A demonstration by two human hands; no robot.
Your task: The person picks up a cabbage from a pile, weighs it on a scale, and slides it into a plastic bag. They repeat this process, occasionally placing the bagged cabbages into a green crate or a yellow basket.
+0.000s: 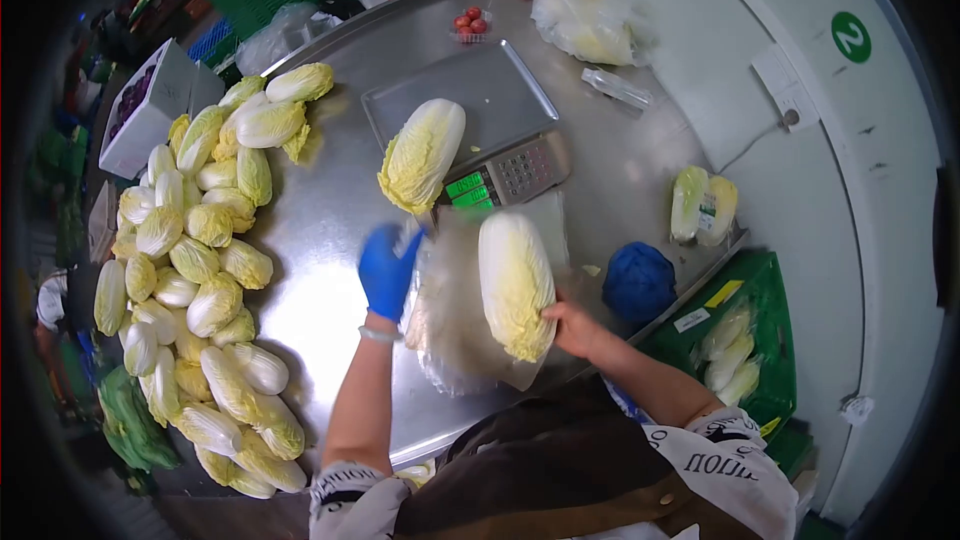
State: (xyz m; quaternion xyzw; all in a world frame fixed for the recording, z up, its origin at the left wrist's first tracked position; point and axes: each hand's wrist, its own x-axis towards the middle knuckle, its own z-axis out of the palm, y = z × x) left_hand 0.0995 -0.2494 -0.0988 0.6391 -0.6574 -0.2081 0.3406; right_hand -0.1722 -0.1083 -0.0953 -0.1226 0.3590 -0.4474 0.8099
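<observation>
My right hand (575, 327), bare, grips the lower end of a napa cabbage (515, 280), held above a pile of clear plastic bags (445, 350). My left hand (388, 275), in a blue glove, is apart from that cabbage, near the left edge of the bags. Its thumb and fingers are spread and slightly blurred, with nothing visible in them. Just beyond the hands, a second napa cabbage (425, 155) rests at the left side of a scale (500, 90). The scale's green display is lit and partly covered by the cabbage.
Several napa cabbages (190, 260) are heaped along the table's left side. At the right are wrapped cabbages (703, 205), a blue bundle (640, 282) and a green crate (775, 340). Behind the scale stand a tomato punnet (470, 25) and a plastic bag (590, 15).
</observation>
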